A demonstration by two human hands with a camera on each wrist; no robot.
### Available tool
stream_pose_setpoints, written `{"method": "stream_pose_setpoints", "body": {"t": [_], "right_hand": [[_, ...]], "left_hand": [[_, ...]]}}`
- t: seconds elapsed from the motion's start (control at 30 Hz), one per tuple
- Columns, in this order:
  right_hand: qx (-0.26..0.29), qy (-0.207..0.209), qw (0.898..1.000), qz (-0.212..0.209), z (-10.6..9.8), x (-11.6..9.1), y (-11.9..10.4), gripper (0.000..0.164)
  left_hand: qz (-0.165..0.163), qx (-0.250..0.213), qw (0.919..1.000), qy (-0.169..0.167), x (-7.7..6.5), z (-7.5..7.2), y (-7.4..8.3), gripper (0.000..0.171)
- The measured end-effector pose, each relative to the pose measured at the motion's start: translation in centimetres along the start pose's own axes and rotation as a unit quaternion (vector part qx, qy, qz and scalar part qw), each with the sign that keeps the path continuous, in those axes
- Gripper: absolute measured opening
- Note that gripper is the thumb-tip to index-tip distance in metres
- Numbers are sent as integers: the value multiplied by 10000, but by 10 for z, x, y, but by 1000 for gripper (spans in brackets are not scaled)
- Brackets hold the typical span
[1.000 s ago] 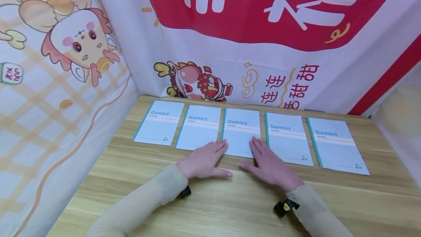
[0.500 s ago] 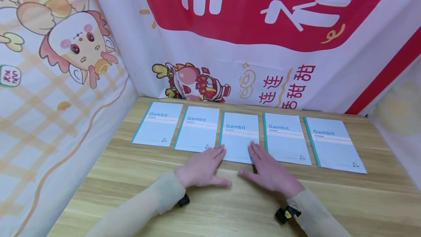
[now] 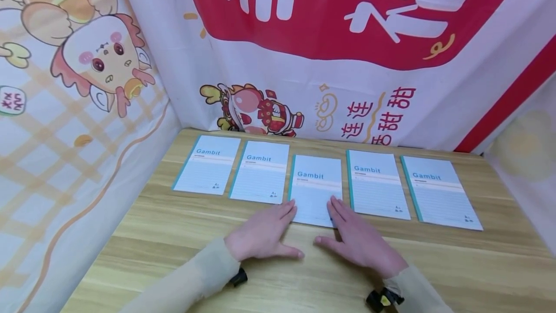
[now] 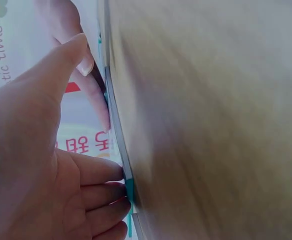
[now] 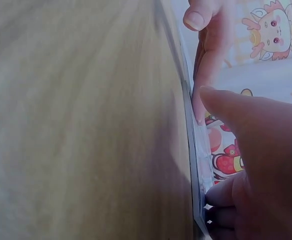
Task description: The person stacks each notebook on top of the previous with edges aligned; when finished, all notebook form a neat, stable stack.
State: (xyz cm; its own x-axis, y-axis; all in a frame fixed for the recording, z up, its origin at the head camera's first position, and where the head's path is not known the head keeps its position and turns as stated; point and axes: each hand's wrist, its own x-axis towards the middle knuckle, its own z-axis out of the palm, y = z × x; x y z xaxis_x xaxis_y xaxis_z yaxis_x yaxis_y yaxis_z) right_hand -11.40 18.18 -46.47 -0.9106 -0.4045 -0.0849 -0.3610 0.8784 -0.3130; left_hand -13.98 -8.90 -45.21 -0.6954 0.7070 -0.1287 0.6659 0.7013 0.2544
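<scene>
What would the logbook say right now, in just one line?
left hand: touches middle notebook, left edge | right hand: touches its right edge | middle notebook: out of line with left neighbour and right neighbour

I see five notebooks (image 3: 258, 170) in a row on the worktop (image 3: 173, 238), the middle notebook (image 3: 314, 177) sitting nearer the person (image 3: 195, 274) than its neighbours. The left hand (image 3: 266, 231) touches its left edge with the fingertips; the right hand (image 3: 360, 238) has its fingers at the lower right side. Behind the row hangs a red-and-white cloth (image 3: 260, 62) printed with lettering.
</scene>
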Motion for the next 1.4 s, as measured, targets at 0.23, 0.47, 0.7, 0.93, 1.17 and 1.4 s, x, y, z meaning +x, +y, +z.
{"method": "stream_pose_setpoints", "body": {"t": [0.23,0.47,0.7,0.93,1.17,1.4], "right_hand": [[80,-24,10000,-20,2,-11,-6,100],[-29,141,9999,-51,7,-17,-10,102],[162,457,9988,7,5,-11,-5,95],[1081,1014,9883,349,-13,-4,9,83],[2254,1194,9626,919,-30,-10,31,69],[2920,598,9403,1644,-30,-17,43,72]], "left_hand": [[-88,37,10000,10,-12,4,9,112],[-114,71,9999,31,-16,5,14,112],[-225,-735,9967,247,-12,4,8,101],[-712,-2707,9584,553,-9,-10,-6,89],[-1221,-4282,8916,826,-9,-22,-16,74],[-1463,-5061,8483,540,-14,-13,-22,72]]}}
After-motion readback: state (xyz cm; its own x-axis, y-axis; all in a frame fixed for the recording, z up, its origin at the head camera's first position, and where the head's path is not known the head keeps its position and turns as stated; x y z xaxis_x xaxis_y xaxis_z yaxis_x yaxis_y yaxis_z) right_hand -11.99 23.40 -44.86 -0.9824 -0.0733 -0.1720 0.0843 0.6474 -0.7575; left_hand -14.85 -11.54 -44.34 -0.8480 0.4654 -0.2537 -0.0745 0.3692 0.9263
